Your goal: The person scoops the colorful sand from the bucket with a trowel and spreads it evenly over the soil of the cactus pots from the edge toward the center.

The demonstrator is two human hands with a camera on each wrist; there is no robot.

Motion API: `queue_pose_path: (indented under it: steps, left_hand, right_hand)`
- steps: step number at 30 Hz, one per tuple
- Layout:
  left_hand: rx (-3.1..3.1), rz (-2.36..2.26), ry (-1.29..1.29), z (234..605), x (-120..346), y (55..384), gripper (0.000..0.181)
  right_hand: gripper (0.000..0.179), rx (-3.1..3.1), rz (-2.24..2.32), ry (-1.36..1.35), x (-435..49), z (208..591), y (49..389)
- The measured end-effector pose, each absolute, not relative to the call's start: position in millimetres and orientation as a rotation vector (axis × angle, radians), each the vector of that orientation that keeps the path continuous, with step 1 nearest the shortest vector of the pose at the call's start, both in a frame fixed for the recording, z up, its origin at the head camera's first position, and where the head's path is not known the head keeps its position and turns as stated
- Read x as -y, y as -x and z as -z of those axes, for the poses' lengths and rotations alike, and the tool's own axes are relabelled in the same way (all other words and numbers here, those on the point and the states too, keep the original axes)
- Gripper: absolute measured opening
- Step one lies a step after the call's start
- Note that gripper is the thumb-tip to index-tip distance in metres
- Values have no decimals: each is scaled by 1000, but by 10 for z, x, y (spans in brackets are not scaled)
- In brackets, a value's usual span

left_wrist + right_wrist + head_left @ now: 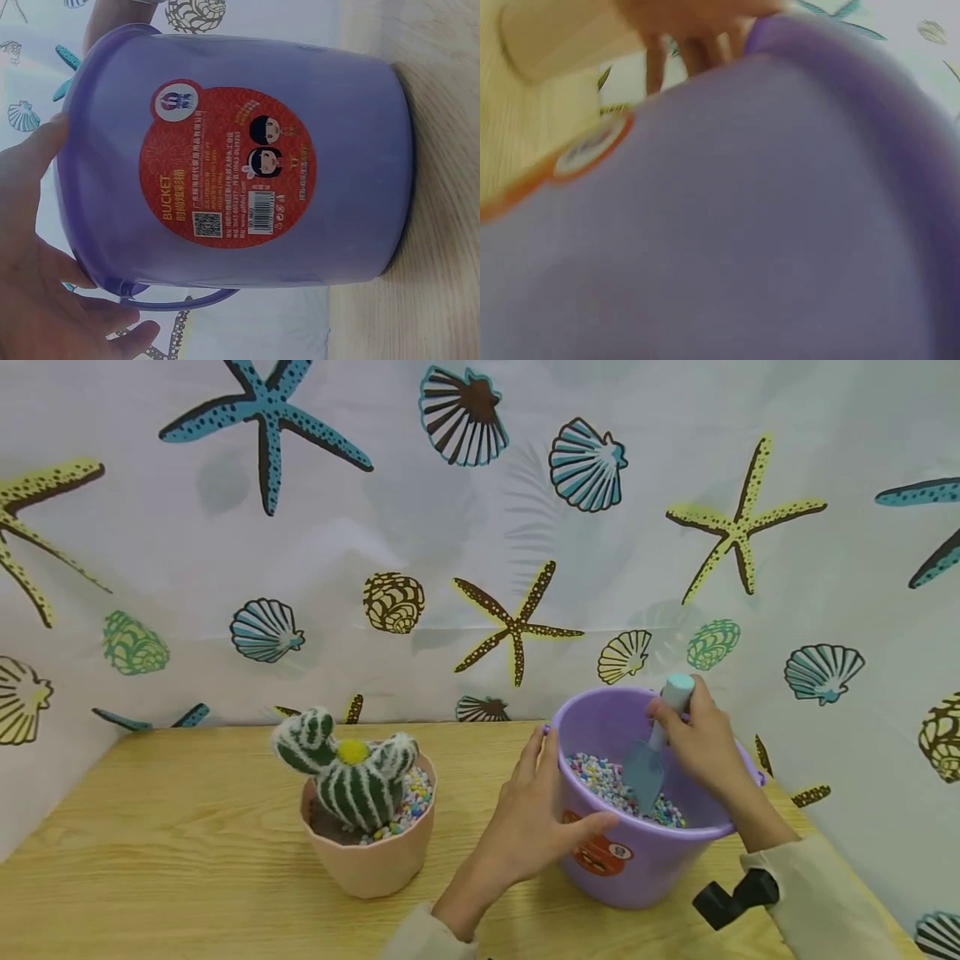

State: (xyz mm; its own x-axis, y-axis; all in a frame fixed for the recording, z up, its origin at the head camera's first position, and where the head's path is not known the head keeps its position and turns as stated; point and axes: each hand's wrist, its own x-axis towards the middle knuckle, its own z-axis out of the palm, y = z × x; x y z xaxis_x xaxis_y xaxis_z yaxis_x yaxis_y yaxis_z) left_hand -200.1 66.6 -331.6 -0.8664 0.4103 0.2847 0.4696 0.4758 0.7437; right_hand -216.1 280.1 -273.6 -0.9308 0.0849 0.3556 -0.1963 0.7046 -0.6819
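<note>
A purple bucket [660,864] with a round red label stands on the table, holding many small coloured pebbles [597,778]. My right hand [703,745] grips the pale blue handle of a small trowel [643,774]. Its grey-blue blade points down into the pebbles inside the bucket. At the bucket's left side, my left hand [525,827] touches the rim with its thumb and fingers spread. The left wrist view shows that hand [37,247] along the rim, beside the handle's hinge. In the right wrist view the bucket wall [727,210] fills most of the picture, blurred.
Left of the bucket sits a peach pot [372,864] with a fuzzy green cactus [358,797] bearing a yellow top. Coloured pebbles cover the right part of its surface; brown shows at the left. Behind the wooden table [172,835] hangs a curtain [360,535] printed with starfish and shells.
</note>
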Motion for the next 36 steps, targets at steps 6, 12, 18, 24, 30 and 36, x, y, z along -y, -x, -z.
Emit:
queue_pose_path:
  steps: [6,12,18,24,30,36]
  left_hand:
    - [2652,1292,792,3321,-708,1989,111]
    - [2681,1271,790,3325,-736,1957,112]
    - [2681,1270,786,3315,-710,1957,111]
    - [2684,1250,794,3353,-682,1944,110]
    - [2679,1256,794,3333,-657,1959,108]
    - [2685,1257,799,3344,-641,1958,106]
  right_hand:
    - [19,2340,-1633,-191,-2778,2700,2139]
    - [17,1999,-2144,-195,-2840,2717,2099]
    - [21,1867,-2385,-65,-2980,2709,2113]
    - [14,1680,-2635,193,-3083,2750,2178]
    - [13,1504,-2777,321,-3118,2749,2265]
    - [22,1381,-2774,421,-3149,2718,2250]
